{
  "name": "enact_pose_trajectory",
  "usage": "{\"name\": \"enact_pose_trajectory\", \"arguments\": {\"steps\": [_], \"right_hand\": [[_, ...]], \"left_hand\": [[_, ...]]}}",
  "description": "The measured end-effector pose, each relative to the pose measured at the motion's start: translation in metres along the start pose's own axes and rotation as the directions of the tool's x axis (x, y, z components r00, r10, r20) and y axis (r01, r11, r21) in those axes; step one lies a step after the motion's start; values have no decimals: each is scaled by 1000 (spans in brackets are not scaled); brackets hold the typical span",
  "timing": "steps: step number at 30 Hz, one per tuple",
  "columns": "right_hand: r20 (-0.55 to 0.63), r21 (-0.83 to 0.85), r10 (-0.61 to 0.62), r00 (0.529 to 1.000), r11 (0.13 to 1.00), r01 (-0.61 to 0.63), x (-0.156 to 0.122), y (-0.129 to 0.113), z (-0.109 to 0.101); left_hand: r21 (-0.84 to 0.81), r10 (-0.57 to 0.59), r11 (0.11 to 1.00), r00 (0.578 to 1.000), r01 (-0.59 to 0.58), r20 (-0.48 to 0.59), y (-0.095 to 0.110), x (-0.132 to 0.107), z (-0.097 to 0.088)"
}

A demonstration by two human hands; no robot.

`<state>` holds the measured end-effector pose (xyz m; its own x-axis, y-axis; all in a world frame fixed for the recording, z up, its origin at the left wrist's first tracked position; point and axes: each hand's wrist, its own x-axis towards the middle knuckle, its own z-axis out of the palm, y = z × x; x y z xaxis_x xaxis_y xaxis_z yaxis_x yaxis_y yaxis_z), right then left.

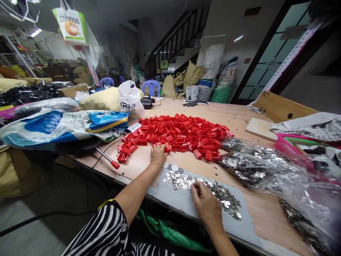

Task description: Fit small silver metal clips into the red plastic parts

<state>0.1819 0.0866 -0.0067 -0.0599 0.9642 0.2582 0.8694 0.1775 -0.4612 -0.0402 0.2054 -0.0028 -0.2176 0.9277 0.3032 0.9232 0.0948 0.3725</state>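
A wide heap of red plastic housings [183, 133] lies across the middle of the wooden table. At its near edge my left hand [159, 154] has its fingers closed on one red plastic housing [167, 148]. Over a grey mat [183, 202], small shiny metal plates [177, 179] are spread in a loose band. My right hand [207, 206] is among these plates, thumb and fingers pinched together. Something thin and dark shows at its fingertips, too small to name. More metal plates [226, 197] are piled just right of that hand.
Clear plastic bags of metal parts [255, 163] lie on the right, beside a pink basket [290, 145]. To the left are a lever with a red grip [115, 164], a blue and white sack [53, 124] and a white plastic bag [131, 101]. Black strips [195, 103] lie at the far edge.
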Motion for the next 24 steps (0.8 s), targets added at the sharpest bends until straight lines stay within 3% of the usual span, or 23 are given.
{"name": "enact_pose_trajectory", "arguments": {"steps": [13, 18, 21, 24], "right_hand": [[-10, 38, 11, 1000, 999, -11, 1, 0, 1], [-87, 132, -16, 996, 991, 28, 1, 3, 2], [-147, 234, 27, 989, 972, 9, 3, 4, 1], [-166, 293, 109, 980, 954, -56, 4, 4, -2]], "left_hand": [[-59, 24, 998, 998, -27, -64, -29, -38, -39], [-133, 9, 991, 992, -25, -126, -29, -55, -54], [-271, -7, 962, 986, -38, -165, -23, -76, -57], [-593, -86, 805, 987, -12, -138, -14, -105, -58]]}}
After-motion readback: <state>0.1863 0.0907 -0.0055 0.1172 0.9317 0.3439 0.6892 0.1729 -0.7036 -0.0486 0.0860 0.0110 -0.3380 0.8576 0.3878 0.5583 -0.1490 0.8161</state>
